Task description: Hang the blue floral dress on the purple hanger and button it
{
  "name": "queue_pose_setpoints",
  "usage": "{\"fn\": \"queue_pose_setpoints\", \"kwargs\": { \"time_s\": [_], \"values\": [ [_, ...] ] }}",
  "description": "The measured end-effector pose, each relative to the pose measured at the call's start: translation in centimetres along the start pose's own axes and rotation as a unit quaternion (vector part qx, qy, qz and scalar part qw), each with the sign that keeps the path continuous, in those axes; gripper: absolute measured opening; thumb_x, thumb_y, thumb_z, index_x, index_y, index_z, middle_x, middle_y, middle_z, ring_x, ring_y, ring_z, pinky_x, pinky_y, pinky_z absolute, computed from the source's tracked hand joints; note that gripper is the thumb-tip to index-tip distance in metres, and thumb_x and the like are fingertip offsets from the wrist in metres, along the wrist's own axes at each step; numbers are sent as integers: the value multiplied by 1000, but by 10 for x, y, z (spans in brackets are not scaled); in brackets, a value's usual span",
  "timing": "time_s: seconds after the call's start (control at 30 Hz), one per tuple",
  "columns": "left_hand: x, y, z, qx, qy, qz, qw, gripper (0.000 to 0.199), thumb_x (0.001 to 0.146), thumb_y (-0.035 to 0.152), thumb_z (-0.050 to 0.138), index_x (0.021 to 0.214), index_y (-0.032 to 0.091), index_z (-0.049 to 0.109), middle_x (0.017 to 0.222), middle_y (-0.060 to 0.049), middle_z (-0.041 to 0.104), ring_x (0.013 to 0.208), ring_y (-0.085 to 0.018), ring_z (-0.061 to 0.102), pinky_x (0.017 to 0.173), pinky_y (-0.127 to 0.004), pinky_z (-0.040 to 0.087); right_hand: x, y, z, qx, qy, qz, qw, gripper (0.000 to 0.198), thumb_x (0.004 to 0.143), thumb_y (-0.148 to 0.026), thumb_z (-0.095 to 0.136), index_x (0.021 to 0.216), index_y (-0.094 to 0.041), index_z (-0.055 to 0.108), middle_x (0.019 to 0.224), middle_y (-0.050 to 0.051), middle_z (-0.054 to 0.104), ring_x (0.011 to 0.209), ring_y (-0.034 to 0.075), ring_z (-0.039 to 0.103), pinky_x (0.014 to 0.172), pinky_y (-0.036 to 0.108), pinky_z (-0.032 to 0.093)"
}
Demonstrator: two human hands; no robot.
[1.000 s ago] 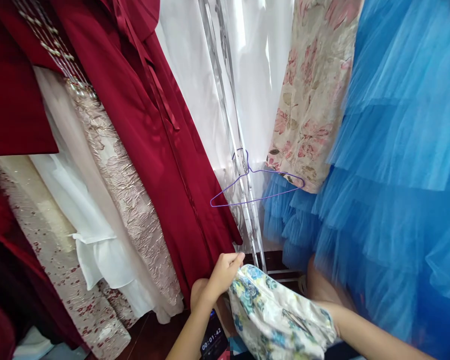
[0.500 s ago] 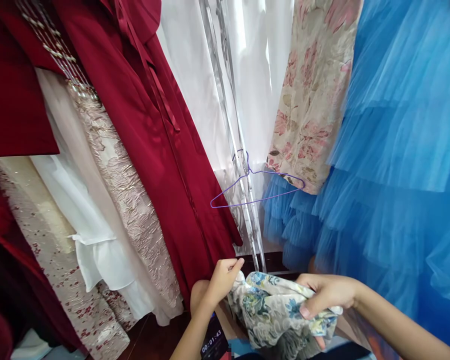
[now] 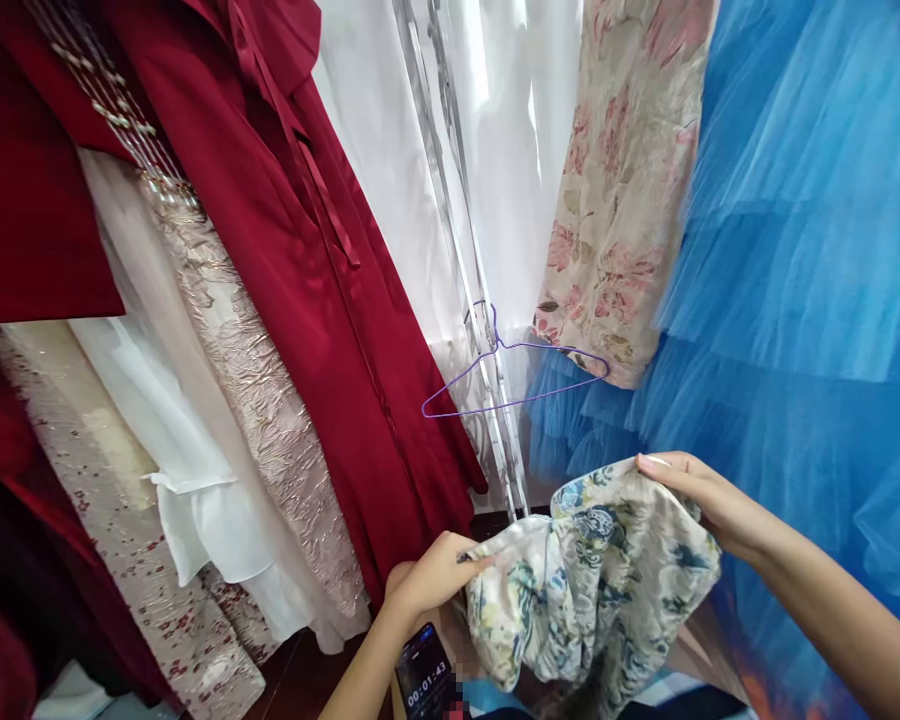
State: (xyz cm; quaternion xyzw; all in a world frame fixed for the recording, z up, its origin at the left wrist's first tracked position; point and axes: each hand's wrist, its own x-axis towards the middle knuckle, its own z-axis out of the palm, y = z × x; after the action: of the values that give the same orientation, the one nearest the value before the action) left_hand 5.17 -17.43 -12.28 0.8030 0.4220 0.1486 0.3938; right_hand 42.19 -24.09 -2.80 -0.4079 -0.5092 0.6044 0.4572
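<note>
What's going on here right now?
A person holds a floral garment by its edge, the left grip at one side and the right grip at the other. In front, a bare purple hanger hangs at the metal posts, between a red dress and blue tulle.

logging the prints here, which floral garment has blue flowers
The printed garment held by the left grip and right grip; the hanging garment beside blue tulle has pink flowers, and the patterned fabric at lower left red ones.
</note>
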Motion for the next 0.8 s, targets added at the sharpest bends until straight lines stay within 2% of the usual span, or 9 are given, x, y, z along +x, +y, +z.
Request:
{"fn": "queue_pose_setpoints", "kwargs": {
  "time_s": [0.1, 0.2, 0.3, 0.4, 0.47, 0.53, 0.63, 0.73, 0.8],
  "values": [
    [11, -22, -17, 146, 80, 46, 985, 35, 94, 41, 52, 74, 17, 70, 84, -5, 64, 88, -21, 57, 84, -32, 43, 11, 6, -2, 36, 9, 8, 999, 40, 86, -53, 67, 83, -14, 72, 72, 8, 72, 61, 19, 64, 59, 28, 47],
    [23, -37, -46, 225, 175, 40, 958, 28, 94, 30, 50, 96, 23, 77, 120, -8, 66, 115, -26, 54, 103, -40, 40, 30, 10, -3, -9, 18, -22, 1000, 40, 84, -54, 69, 81, -14, 71, 66, 4, 68, 53, 14, 56, 51, 25, 40],
    [35, -37, -85, 268, 244, 41, 931, 32, 93, 23, 47, 105, 24, 76, 125, -8, 65, 121, -27, 52, 108, -45, 38, 55, 8, -5, -85, 39, -95, 991, 40, 83, -54, 70, 76, -14, 69, 62, 1, 63, 51, 12, 49, 48, 23, 34],
    [46, -24, -124, 267, 309, 69, 910, 38, 94, 22, 43, 120, 26, 70, 129, -5, 65, 128, -26, 48, 111, -46, 34, 84, 1, -8, -126, 68, -175, 974, 39, 85, -52, 67, 73, -15, 65, 61, -2, 58, 52, 10, 45, 48, 22, 31],
    [53, -14, -145, 254, 357, 86, 895, 40, 95, 25, 41, 125, 24, 67, 130, -5, 65, 129, -26, 47, 112, -45, 34, 105, -3, -10, -139, 82, -209, 964, 36, 85, -52, 67, 81, -16, 67, 67, -1, 61, 56, 11, 49, 50, 22, 35],
    [60, -5, -159, 242, 387, 88, 885, 41, 97, 27, 37, 126, 21, 66, 130, -6, 65, 127, -26, 48, 111, -42, 36, 125, -7, -12, -167, 98, -228, 954, 40, 85, -51, 66, 106, -17, 68, 78, 2, 67, 62, 14, 55, 55, 25, 42],
    [68, 4, -170, 226, 411, 68, 881, 42, 97, 27, 33, 120, 19, 67, 121, -9, 67, 119, -26, 54, 104, -40, 41, 153, -6, -15, -265, 128, -232, 927, 60, 89, -49, 59, 140, -19, 52, 98, 7, 71, 73, 21, 62, 68, 33, 50],
    [75, 6, -170, 208, 411, 32, 887, 41, 96, 30, 32, 104, 19, 71, 102, -9, 72, 101, -28, 63, 90, -38, 47, 173, 2, -16, -355, 133, -226, 897, 54, 90, -44, 55, 138, -18, 54, 123, 13, 66, 94, 26, 64, 89, 40, 48],
    [77, 3, -168, 197, 400, 8, 895, 40, 96, 32, 33, 95, 20, 71, 92, -8, 73, 90, -27, 66, 82, -37, 48, 179, 10, -16, -377, 126, -217, 892, 48, 90, -42, 54, 131, -17, 60, 122, 14, 67, 96, 27, 64, 92, 42, 47]
  ]
}}
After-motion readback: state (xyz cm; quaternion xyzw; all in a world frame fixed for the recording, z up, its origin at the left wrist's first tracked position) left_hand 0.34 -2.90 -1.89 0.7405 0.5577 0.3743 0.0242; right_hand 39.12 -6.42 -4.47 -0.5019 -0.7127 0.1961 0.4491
